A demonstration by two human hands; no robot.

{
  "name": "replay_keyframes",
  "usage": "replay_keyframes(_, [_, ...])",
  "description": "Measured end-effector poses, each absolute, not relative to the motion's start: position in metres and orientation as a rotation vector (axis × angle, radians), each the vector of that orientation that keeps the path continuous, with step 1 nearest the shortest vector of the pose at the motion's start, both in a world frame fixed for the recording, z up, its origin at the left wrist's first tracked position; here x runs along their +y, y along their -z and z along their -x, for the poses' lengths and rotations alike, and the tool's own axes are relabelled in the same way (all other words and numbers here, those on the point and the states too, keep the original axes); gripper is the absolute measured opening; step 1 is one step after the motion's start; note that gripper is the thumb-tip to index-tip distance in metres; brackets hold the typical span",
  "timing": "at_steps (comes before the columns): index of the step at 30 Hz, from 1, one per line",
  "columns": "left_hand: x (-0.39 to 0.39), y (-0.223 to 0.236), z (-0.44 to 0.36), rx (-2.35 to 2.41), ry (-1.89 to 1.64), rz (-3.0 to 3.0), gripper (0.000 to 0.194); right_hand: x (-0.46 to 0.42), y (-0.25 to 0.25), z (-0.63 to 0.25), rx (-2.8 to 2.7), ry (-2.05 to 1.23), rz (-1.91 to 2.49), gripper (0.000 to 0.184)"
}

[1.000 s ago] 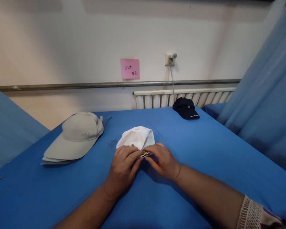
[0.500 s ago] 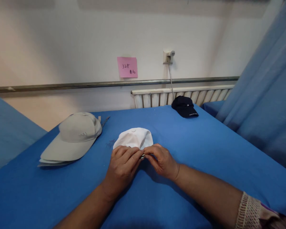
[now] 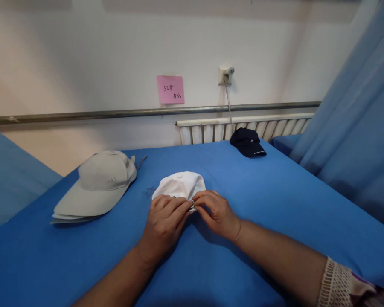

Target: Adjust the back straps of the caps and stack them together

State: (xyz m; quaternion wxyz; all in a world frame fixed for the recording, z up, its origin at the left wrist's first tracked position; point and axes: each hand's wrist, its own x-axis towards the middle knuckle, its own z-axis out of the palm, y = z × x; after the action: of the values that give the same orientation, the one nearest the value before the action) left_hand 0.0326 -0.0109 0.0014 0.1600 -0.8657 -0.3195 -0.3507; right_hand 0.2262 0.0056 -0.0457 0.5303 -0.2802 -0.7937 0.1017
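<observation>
A white cap rests on the blue-covered table in front of me, its crown facing away. My left hand is closed over the cap's near edge, fingers bent across it. Beside it, my right hand pinches at the same edge, thumb and forefinger meeting near the left fingertips. Something small and dark shows between the fingertips, perhaps part of the strap; the hands hide most of it.
Light grey caps lie stacked at the left. A dark navy cap sits at the far right edge, by the radiator. A metal rail runs along the wall, and a blue curtain hangs at the right.
My right thumb and fingers have shifted slightly at the cap's near edge. The left hand and the cap are nearly still.
</observation>
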Motion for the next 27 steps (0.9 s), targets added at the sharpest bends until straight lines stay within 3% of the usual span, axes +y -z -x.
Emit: replay_keyframes(27, [-0.0113,-0.0031,-0.0299,-0.857,1.058,2.518,0.015,0.0059,0.0414,-0.23,-1.935,-0.251,0.673,0.012])
